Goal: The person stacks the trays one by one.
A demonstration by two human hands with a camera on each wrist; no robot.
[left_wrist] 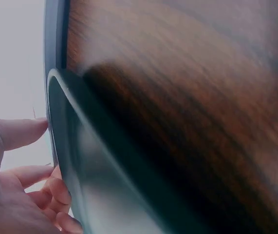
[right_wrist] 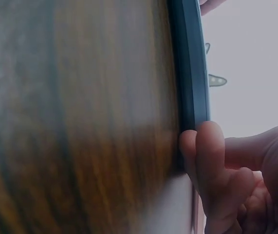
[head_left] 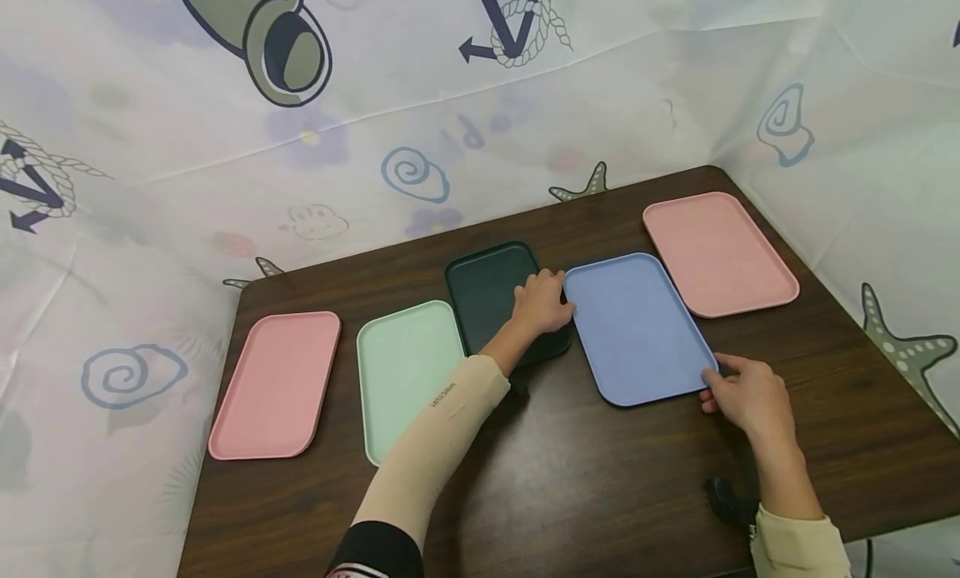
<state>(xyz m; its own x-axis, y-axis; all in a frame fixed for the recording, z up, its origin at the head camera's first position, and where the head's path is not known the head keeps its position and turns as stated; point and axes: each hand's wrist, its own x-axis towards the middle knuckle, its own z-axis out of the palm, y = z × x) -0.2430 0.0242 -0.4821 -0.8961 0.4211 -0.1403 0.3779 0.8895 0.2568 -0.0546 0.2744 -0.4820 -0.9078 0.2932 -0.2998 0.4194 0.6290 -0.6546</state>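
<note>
A blue rectangular tray [head_left: 637, 328] lies on the wooden table, right of the middle. My left hand [head_left: 543, 301] reaches across a dark green tray [head_left: 487, 286] to the blue tray's left edge, thumb and fingers curled at its rim. In the left wrist view the thumb [left_wrist: 27, 132] meets that rim, with the green tray's raised edge in front. The blue tray's near right corner is pinched by my right hand [head_left: 753, 395]. Up close in the right wrist view, the right fingers [right_wrist: 211, 156] bend against its side wall.
A pink tray [head_left: 720, 253] lies close along the blue tray's right side. Leftward are a mint green tray [head_left: 408, 361], partly covered by my left forearm, and another pink tray [head_left: 277, 386]. A printed cloth [head_left: 510, 120] hangs behind the table [head_left: 585, 486] and along its sides.
</note>
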